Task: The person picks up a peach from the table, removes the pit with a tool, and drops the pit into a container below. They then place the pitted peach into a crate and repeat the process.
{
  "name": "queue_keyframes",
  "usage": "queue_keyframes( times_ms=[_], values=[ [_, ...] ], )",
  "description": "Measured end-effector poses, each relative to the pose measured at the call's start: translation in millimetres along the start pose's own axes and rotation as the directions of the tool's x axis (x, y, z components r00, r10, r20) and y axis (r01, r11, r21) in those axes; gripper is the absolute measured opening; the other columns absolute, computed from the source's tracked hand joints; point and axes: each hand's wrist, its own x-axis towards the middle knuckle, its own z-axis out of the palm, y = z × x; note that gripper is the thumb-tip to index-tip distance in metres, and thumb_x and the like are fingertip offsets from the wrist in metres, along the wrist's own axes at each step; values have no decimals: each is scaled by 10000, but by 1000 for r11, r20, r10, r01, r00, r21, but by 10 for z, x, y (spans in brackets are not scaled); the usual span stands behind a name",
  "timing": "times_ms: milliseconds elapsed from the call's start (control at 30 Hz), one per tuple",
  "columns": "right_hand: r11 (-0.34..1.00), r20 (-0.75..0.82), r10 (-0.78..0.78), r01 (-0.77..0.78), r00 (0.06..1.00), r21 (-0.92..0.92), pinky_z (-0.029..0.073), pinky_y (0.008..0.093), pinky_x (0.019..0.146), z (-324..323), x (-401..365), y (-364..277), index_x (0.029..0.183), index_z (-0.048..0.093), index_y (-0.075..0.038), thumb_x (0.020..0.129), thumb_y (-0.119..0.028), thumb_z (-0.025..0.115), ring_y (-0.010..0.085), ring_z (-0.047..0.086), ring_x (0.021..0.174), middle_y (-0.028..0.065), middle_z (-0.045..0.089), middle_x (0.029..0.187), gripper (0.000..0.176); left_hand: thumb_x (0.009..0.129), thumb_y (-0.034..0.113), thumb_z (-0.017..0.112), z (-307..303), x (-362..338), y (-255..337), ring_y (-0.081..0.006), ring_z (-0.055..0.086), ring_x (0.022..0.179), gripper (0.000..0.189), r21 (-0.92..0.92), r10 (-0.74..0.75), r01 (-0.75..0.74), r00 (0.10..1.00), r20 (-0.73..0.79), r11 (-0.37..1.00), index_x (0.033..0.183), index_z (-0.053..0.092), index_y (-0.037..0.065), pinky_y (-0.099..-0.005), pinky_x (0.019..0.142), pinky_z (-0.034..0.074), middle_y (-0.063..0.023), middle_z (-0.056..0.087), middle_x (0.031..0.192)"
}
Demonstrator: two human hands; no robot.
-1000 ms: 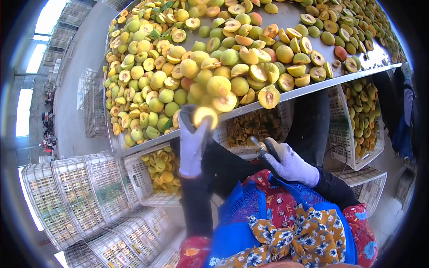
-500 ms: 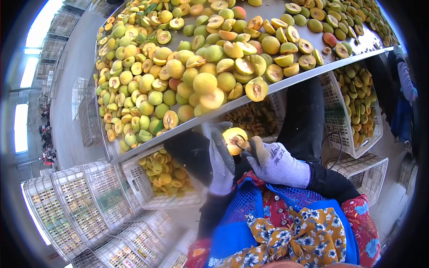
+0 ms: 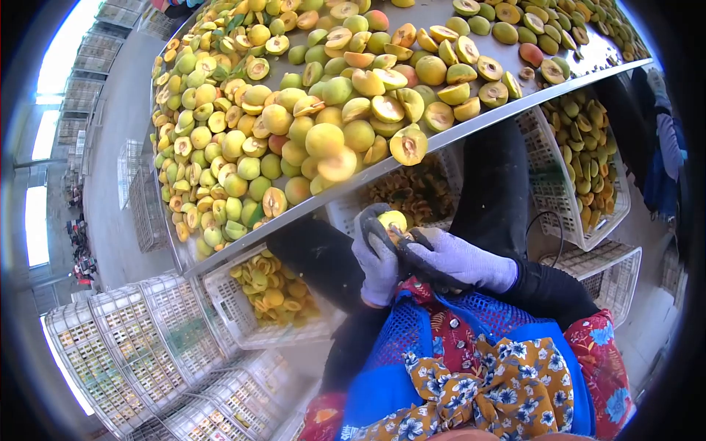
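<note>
My left hand (image 3: 376, 259), in a grey work glove, is closed around a yellow halved fruit (image 3: 392, 220) just below the table's front edge. My right hand (image 3: 456, 259), also gloved, presses against that fruit from the right and grips a small tool; only a dark bit of the tool shows between the fingers. Both hands meet in front of my blue mesh apron (image 3: 441, 345). Above them the metal table (image 3: 485, 117) carries a big heap of whole and halved yellow-green fruit (image 3: 309, 110).
Under the table stand white plastic crates: one with fruit halves (image 3: 268, 283) at the left, one with brown pits (image 3: 415, 192) behind my hands, one with halves (image 3: 588, 158) at the right. Empty crates (image 3: 125, 345) are stacked lower left. Another person's sleeve (image 3: 665, 147) shows far right.
My left hand brought the fruit down from the table's edge towards my body. My right hand with the tool closed in on it, and the two hands now work together on the fruit.
</note>
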Motion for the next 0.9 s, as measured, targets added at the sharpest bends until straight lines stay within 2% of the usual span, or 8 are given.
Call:
queue_keyframes(
  times_ms=[67,167,400,500,600,667,733,900],
  values=[
    [799,-98,-427,324,899,-507,498,442,603,91,77,368,1054,540,52,1004,-323,489,363,656,695,234,641,786,382,1057,225,348,1,84,89,-222,624,859,352,121,-94,83,992,88,989,1052,608,-13,-344,788,493,-135,641,937],
    [883,-159,-271,179,949,-435,498,468,575,56,99,372,979,519,64,984,-292,522,386,657,672,251,632,756,356,1062,229,312,24,108,-96,-199,614,843,385,7,-222,223,964,146,975,1005,610,-8,-331,793,492,-112,639,911],
    [859,-314,-331,147,890,-490,493,469,531,214,45,258,999,476,42,948,-249,574,383,638,587,221,612,671,311,1069,262,327,93,137,-93,-177,605,832,377,-115,-191,199,979,75,973,1041,609,12,-309,801,497,-86,628,896],
    [806,-412,-454,167,790,-567,490,443,509,252,8,227,1027,469,9,930,-249,607,359,646,585,185,626,699,308,1062,287,364,133,157,31,-172,614,849,366,-451,-404,365,915,11,815,1073,613,19,-300,814,511,-85,628,923],
    [739,-326,-584,320,744,-592,488,440,502,50,-92,114,1049,468,0,931,-251,610,351,653,599,178,634,724,311,1037,302,427,-33,160,148,-186,630,899,346,-285,-334,350,937,105,892,1146,589,16,-325,831,528,-99,631,986],
    [810,-310,-445,230,840,-539,497,461,528,46,-97,182,1055,464,-1,931,-221,608,374,655,638,185,637,727,291,1009,290,483,-111,159,244,-214,641,946,360,-267,-302,341,937,179,901,1232,553,16,-369,851,540,-118,631,1058],
    [848,-324,-396,208,859,-487,514,469,567,93,-60,277,1055,464,9,923,-145,604,405,654,684,191,650,768,246,986,248,507,-97,206,140,-250,642,978,375,-749,-457,542,815,357,381,1287,522,25,-408,880,540,-139,625,1127],
    [863,-292,-335,167,896,-477,516,483,593,164,-87,226,1048,456,28,936,-164,593,427,650,719,219,644,773,262,992,286,522,-141,154,51,-378,550,1199,395,-782,-321,612,769,553,118,1330,490,84,-542,1038,453,-214,520,1369]
  ],
)
